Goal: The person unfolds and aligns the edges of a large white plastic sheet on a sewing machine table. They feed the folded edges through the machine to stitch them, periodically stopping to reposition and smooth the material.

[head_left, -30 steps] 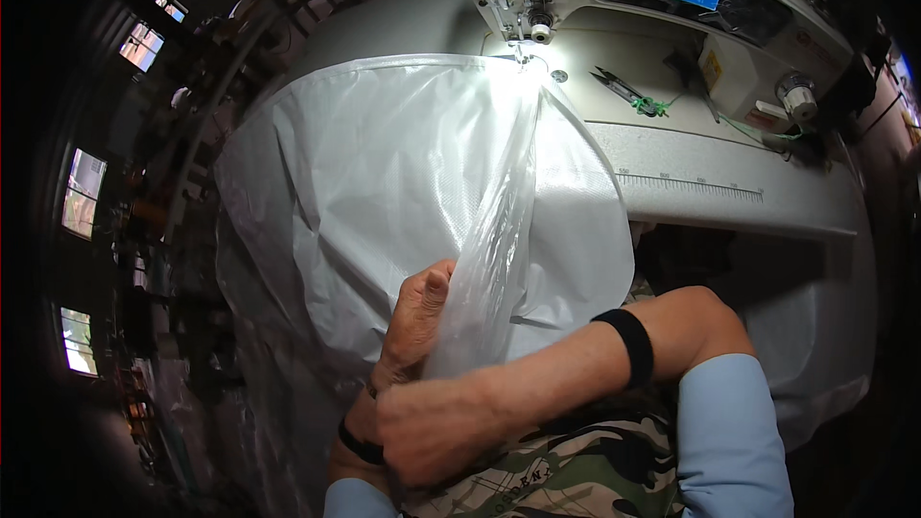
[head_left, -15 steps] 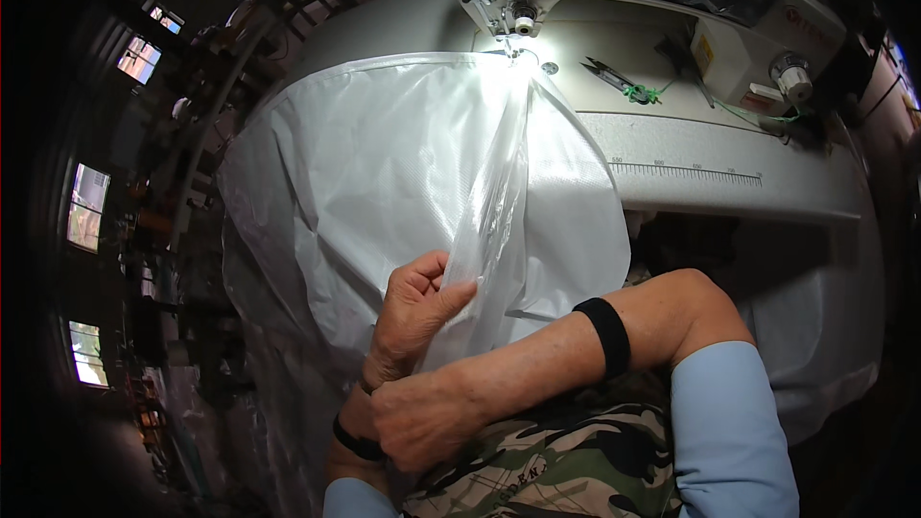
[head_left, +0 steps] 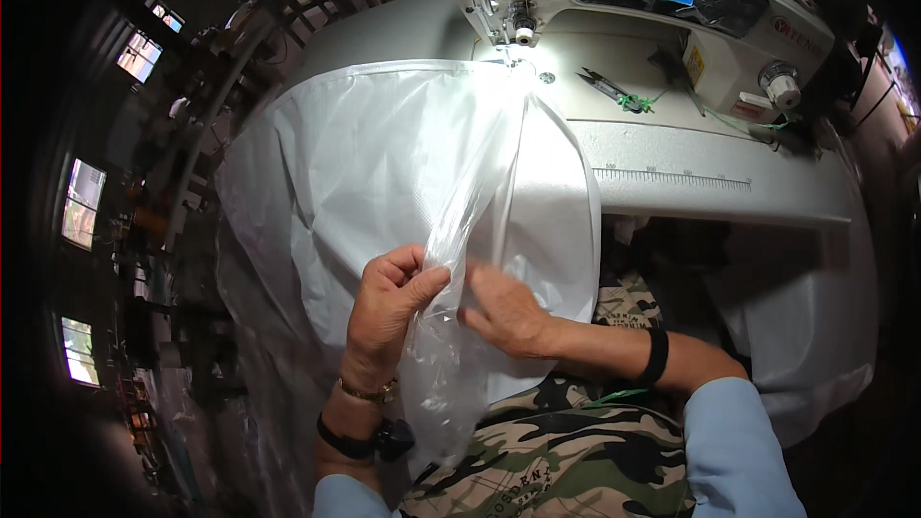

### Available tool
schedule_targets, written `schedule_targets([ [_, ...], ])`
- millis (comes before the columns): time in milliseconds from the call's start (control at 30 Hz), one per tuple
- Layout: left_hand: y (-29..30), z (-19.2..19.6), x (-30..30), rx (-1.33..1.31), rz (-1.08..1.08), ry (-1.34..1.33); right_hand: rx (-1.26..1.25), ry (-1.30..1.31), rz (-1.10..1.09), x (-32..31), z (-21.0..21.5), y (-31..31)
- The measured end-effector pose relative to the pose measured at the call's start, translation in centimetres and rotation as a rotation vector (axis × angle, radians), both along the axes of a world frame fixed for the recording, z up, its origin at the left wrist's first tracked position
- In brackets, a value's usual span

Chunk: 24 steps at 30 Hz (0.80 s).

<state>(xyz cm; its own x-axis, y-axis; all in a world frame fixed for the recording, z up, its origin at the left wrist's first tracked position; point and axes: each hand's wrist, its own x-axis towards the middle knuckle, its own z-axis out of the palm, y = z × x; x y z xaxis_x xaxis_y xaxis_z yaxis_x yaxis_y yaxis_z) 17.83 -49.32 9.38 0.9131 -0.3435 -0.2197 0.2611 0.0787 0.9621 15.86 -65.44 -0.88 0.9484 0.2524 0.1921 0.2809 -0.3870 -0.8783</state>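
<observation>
A large white woven sheet [head_left: 345,163] spreads from the sewing machine [head_left: 523,24] toward me, its far edge under the lit needle area. Clear plastic film [head_left: 456,216] runs in gathered folds from that spot down over the sheet. My left hand [head_left: 386,307] is closed on the film, thumb and fingers pinching its left side. Just across the film is my right hand [head_left: 510,312], its fingertips smeared by motion near the film's right side. Whether it grips anything cannot be made out.
Thread snips with green thread [head_left: 619,91] lie on the machine bed, right of the needle. A ruler scale [head_left: 672,177] runs along the table's front part. White material [head_left: 815,326] hangs at the right. Dark shelving and windows [head_left: 84,201] stand at the left.
My right hand has left my left wrist and swung right and up to the film. My left hand has shifted slightly left, still pinching the film, which has moved left with it.
</observation>
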Motion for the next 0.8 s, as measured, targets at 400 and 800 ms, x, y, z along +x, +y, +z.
schedule_targets([
  [400,0.2,0.0,-0.1,-0.162,-0.040,0.134,0.636,0.565,0.226,0.1,1.3,-1.0],
  [800,0.7,0.8,0.6,-0.011,0.073,-0.045,0.485,0.078,-0.147,0.8,4.2,-1.6],
])
